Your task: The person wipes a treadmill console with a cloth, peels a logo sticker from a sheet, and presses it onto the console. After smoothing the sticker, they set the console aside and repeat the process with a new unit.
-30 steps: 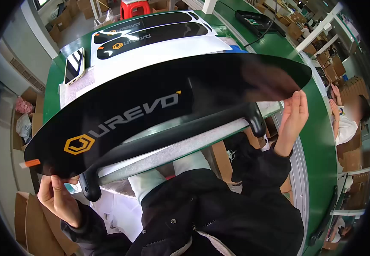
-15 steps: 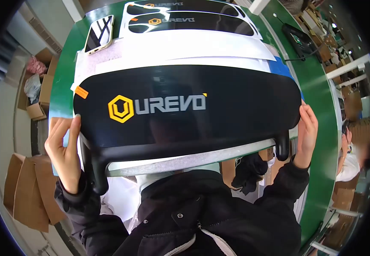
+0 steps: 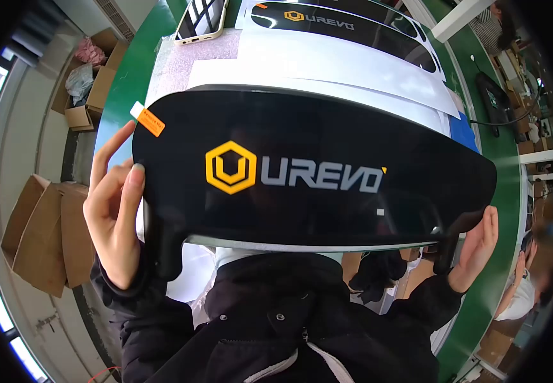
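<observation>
A long black glossy panel [image 3: 327, 127] with a yellow hexagon and grey "UREVO" lettering is held up in front of me, tilted so its face is towards me. My left hand [image 3: 114, 210] grips its left end, the thumb on the near side and fingers reaching behind. At the lower right end, my right hand [image 3: 477, 246] is closed on the rounded edge. An orange tab [image 3: 151, 122] sticks out at the panel's upper left corner. Two black stubs, a left one [image 3: 168, 255] and a right one [image 3: 445, 252], project from the lower edge.
Behind the panel, white sheets [image 3: 289, 60] lie on the green table [image 3: 122, 96], with printed black "UREVO" overlays [image 3: 385, 38] and a phone [image 3: 201, 22]. Cardboard boxes [image 3: 40, 236] stand on the left. Another person's hand [image 3: 520, 268] shows at the far right.
The panel has come up closer to me, its face turned more towards me and its right end lower. Both hands stay on its ends, while the view has swung left.
</observation>
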Demonstrator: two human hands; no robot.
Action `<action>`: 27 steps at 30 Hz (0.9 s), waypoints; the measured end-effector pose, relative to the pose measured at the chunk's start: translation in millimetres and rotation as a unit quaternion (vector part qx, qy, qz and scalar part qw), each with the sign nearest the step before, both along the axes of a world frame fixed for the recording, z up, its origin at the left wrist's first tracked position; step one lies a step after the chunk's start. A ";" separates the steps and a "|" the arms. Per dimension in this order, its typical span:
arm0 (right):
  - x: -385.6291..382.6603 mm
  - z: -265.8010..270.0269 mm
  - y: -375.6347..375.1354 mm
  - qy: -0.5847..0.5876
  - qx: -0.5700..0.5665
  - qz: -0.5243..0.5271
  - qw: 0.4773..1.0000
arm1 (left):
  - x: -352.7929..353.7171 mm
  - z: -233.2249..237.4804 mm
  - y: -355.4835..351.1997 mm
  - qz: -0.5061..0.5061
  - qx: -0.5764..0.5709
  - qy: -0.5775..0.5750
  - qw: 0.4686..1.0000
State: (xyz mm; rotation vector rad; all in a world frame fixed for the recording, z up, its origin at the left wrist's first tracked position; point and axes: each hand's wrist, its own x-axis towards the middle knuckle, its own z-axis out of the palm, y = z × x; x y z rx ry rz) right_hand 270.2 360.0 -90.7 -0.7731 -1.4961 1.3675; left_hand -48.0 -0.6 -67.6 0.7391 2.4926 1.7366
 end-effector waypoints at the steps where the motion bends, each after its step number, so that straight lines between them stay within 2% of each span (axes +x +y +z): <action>1: 5.8 -2.1 -1.5 -0.002 0.023 -0.004 1.000 | 7.4 2.3 -2.0 0.005 0.002 0.004 1.000; 2: 10.6 -6.3 -4.9 0.011 0.034 -0.090 0.995 | 12.8 0.1 -1.6 0.000 0.035 0.049 0.998; 5: 30.0 -17.3 -8.0 0.033 0.046 -0.152 0.987 | 24.9 -12.1 -9.2 0.037 0.053 0.066 0.996; 8: 41.3 -33.7 -7.4 0.014 0.039 -0.123 0.992 | 28.5 -23.6 -8.7 0.045 0.087 0.014 0.995; 9: 38.9 -34.7 -9.4 0.008 0.029 -0.112 0.993 | 27.0 -32.0 -12.9 0.023 0.064 0.049 0.997; 14: 30.3 -38.6 -16.0 -0.037 0.061 -0.144 0.987 | 27.6 -33.8 -9.7 0.053 0.028 0.083 0.995; 18: 32.3 -43.1 -14.2 -0.006 0.046 -0.141 0.989 | 26.0 -32.8 -12.4 0.066 -0.019 0.095 0.993; 27: 30.4 -43.1 -16.3 -0.048 0.051 -0.139 0.988 | 25.1 -39.7 -7.9 0.106 -0.062 0.122 0.985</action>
